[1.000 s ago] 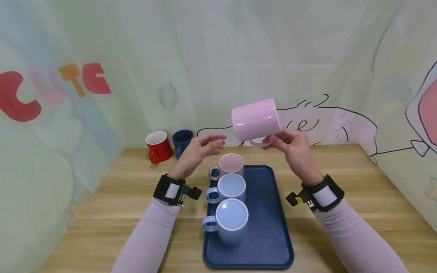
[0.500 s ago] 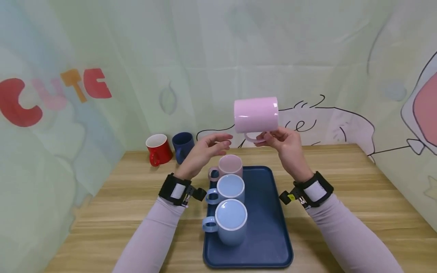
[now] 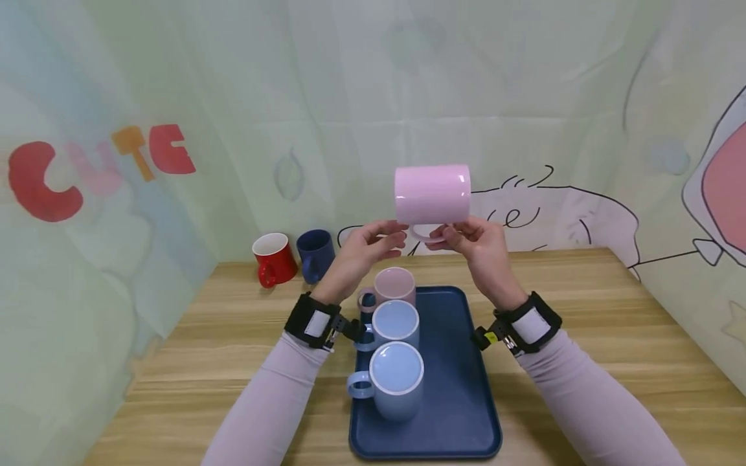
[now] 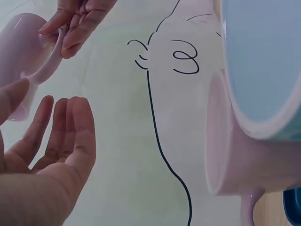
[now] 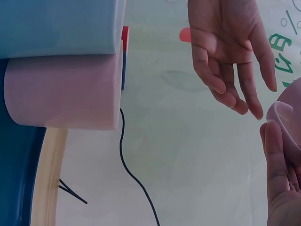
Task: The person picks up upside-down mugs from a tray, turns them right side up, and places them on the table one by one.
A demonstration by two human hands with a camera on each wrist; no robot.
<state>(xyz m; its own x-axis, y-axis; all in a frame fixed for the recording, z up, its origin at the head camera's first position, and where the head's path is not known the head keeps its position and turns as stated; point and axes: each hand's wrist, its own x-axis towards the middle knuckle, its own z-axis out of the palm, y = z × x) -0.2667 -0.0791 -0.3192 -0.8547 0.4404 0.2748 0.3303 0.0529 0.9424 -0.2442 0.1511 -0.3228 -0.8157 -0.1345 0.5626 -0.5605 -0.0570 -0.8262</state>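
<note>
A glossy pink mug [image 3: 432,194] is held in the air on its side, its handle [image 3: 428,234] pointing down. My right hand [image 3: 480,249] pinches that handle between thumb and fingers. Just left of the mug, my left hand [image 3: 364,254] has its fingers extended and slightly bent, holding nothing; its fingertips come right up to the mug's lower left end. In the left wrist view the pink mug [image 4: 21,56] shows its handle in the other hand's fingers. Below, a second pink mug [image 3: 395,286] and two light-blue mugs, one middle [image 3: 396,321] and one front [image 3: 397,378], line the tray's left side.
The dark blue tray [image 3: 451,414] lies on the wooden table [image 3: 553,388]. A red mug [image 3: 274,260] and a dark blue mug [image 3: 315,254] stand at the back left. A printed cloth backdrop [image 3: 361,77] rises behind the table.
The raised pink mug has turned from tilted to nearly level. My left hand has moved right, toward it; my right hand has shifted a little left, still gripping the handle.
</note>
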